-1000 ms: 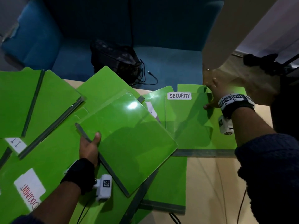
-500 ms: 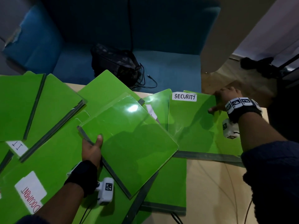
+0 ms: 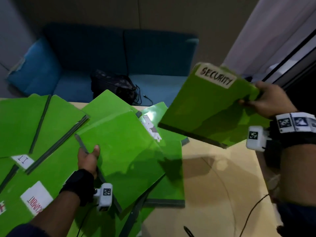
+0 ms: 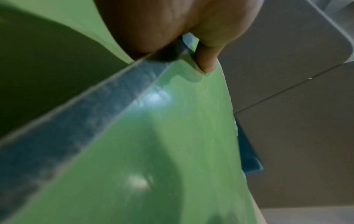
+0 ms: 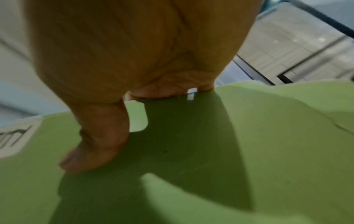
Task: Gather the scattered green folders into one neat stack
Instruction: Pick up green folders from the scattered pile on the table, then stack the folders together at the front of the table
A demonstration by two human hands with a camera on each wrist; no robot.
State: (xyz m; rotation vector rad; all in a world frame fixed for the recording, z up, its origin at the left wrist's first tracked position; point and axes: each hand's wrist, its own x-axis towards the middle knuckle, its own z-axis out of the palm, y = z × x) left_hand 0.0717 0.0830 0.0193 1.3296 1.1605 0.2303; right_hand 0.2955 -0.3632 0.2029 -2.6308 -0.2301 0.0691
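My right hand (image 3: pixel 266 101) grips the right edge of a green folder labelled SECURITY (image 3: pixel 206 106) and holds it tilted in the air above the table's right side. The right wrist view shows the thumb (image 5: pixel 95 144) on top of that folder (image 5: pixel 210 181). My left hand (image 3: pixel 89 158) holds a plain green folder (image 3: pixel 126 154) by its grey spine, thumb on top, above the pile. In the left wrist view the thumb (image 4: pixel 206 60) presses on this folder (image 4: pixel 172 151). Several more green folders (image 3: pixel 51 134) lie overlapping across the left half of the table.
The wooden table (image 3: pixel 213 185) shows bare at the right, with thin cables (image 3: pixel 248 212) on it. A blue sofa (image 3: pixel 102 62) stands behind, with a black bag (image 3: pixel 112 84) on its seat. Labels IT (image 3: pixel 22 160) and DOCUMENT (image 3: pixel 36 199) mark two lying folders.
My right hand has taken hold of the SECURITY folder and lifted it off the table, up and to the right. My left hand keeps holding its folder in about the same place.
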